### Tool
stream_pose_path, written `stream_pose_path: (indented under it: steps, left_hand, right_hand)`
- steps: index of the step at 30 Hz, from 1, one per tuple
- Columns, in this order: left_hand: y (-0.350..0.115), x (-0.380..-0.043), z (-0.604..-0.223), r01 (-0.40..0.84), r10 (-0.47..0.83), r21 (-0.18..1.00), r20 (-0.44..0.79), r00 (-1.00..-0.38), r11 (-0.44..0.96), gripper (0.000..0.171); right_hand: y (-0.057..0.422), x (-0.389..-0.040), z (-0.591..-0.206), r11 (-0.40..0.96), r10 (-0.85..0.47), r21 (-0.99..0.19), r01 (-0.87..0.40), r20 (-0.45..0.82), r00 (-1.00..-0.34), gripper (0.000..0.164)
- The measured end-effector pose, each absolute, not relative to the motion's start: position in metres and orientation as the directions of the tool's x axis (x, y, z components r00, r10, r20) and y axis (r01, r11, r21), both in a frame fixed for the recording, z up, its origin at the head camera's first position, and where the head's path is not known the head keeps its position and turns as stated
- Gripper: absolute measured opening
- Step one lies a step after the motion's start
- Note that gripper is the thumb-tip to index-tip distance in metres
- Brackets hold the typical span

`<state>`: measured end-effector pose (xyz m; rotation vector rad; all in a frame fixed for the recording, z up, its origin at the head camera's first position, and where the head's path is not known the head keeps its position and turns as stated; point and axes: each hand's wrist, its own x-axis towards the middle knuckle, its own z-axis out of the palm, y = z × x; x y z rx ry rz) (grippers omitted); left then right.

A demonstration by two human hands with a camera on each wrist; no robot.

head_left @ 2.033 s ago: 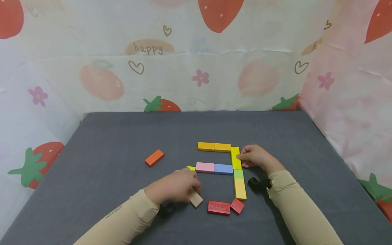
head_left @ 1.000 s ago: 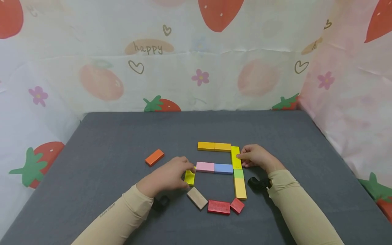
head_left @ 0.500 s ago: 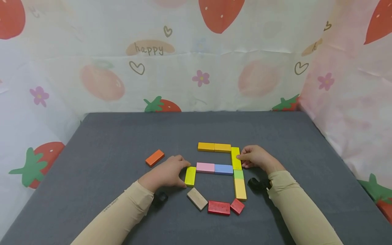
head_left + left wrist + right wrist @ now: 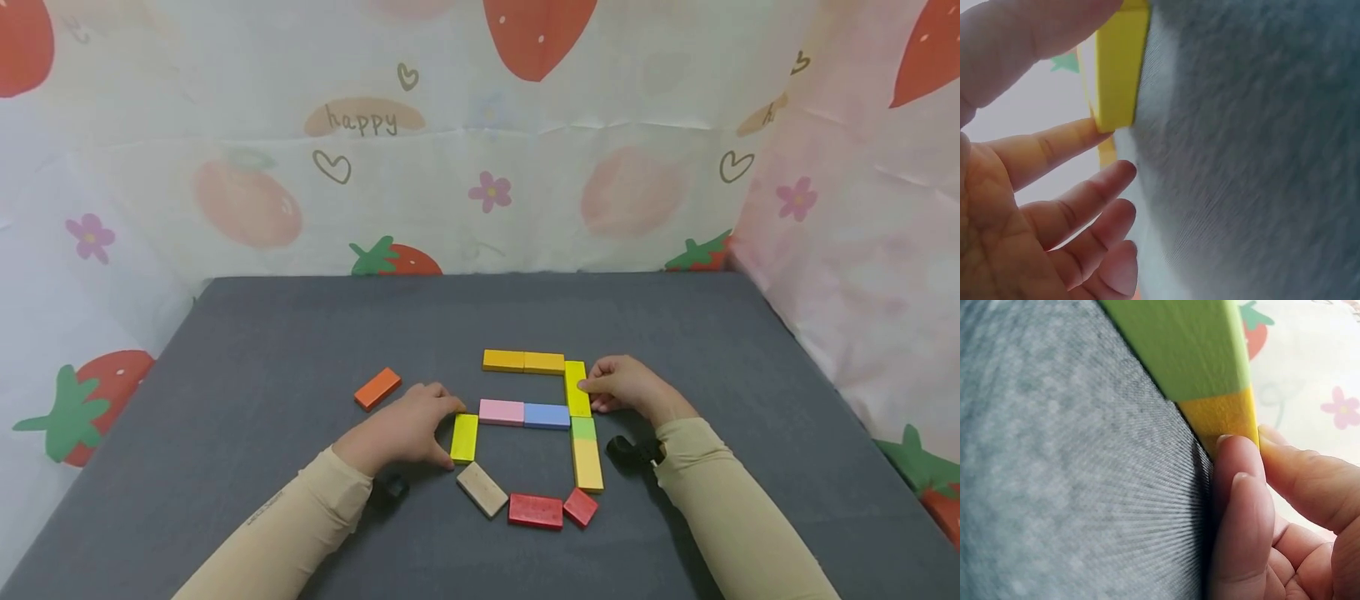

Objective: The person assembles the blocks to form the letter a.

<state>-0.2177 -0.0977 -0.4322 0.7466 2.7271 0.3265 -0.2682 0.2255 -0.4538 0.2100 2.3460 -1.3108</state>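
Note:
In the head view my left hand (image 4: 408, 427) pinches a yellow block (image 4: 464, 438) by its two ends, index finger at the far end and thumb at the near end. The left wrist view shows the same yellow block (image 4: 1119, 69), its other fingers held off it. On the right, my right hand (image 4: 633, 390) grips the edge of another yellow block (image 4: 576, 387), one digit on top and curled fingers at its side. Next to the left-hand block lie a pink block (image 4: 502, 412) and a beige block (image 4: 482, 490). A green block (image 4: 1191, 350) adjoins the right-hand block.
A blue block (image 4: 547, 416) continues the pink one. Two amber blocks (image 4: 522, 362) form the far row. A light yellow block (image 4: 588, 467), a red block (image 4: 536, 511) and a smaller red block (image 4: 581, 507) lie nearer. An orange block (image 4: 377, 389) sits apart at left.
My left hand has left the beige block, which now lies more slanted, and moved to the yellow block. That yellow block has slid slightly nearer. My right hand has stayed in place.

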Motion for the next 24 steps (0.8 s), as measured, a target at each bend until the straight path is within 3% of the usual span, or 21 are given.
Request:
stream_pose_path:
  steps: [6,15,24]
  left_hand:
    - [-0.117,-0.225,-0.423,0.411,0.472,0.318,-0.145,-0.869,0.854,0.063]
    - [-0.164,-0.247,-0.413,0.269,0.326,0.449,-0.054,-0.944,0.852,0.04]
    - [-0.19,-0.262,-0.425,0.099,0.187,0.444,-0.159,-0.969,0.891,0.037]
  right_hand:
    - [0.225,-0.268,-0.453,0.538,-0.074,-0.77,0.344,-0.45,-0.89,0.02]
    - [0.225,-0.269,-0.452,0.537,-0.079,-0.77,0.345,-0.453,-0.888,0.019]
    - [0.225,-0.269,-0.451,0.542,-0.071,-0.763,0.352,-0.458,-0.886,0.02]
